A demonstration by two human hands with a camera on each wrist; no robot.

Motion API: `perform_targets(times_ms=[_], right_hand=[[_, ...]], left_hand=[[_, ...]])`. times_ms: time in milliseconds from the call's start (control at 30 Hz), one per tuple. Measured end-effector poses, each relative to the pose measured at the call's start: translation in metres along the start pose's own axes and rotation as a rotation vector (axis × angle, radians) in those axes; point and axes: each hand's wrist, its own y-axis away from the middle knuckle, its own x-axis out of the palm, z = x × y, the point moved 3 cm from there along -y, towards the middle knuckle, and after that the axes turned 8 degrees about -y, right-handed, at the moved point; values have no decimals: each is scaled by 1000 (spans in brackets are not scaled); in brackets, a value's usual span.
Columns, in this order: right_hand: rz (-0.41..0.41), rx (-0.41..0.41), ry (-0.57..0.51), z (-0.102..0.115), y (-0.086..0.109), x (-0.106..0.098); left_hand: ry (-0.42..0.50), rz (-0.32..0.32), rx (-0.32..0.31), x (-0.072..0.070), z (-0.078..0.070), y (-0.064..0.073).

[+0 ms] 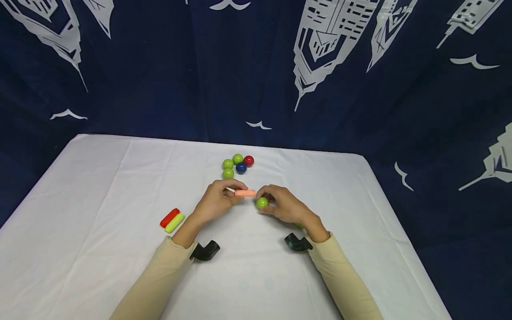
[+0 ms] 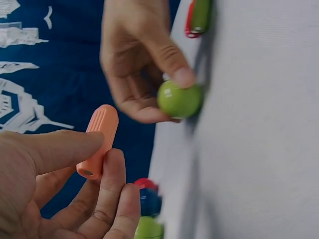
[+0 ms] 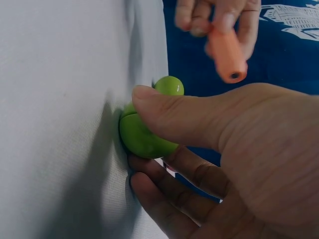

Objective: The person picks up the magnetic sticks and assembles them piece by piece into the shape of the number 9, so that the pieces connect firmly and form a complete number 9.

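In the head view my left hand pinches a short orange ribbed cylinder between thumb and fingers. The left wrist view shows the cylinder tilted and held off the cloth; a small hole shows in its end in the right wrist view. Just right of it, my right hand grips a glossy green ball with thumb and fingertips. A seam runs round this ball, which sits at or very near the cloth; actual contact is hard to tell.
Beyond the hands cluster several green balls, a blue ball and a red ball. Left of my left forearm lie a red stick and a yellow-green stick. Something green is mostly hidden under my right wrist. White cloth covers the table.
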Motion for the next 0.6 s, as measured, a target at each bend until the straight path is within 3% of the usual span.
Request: perform_targets(times_ms=[167, 600], right_hand=[[-8, 21, 0, -1, 0, 1], [-3, 2, 10, -1, 0, 0]], left_hand=[[29, 6, -51, 12, 12, -3], [121, -11, -76, 25, 27, -3]])
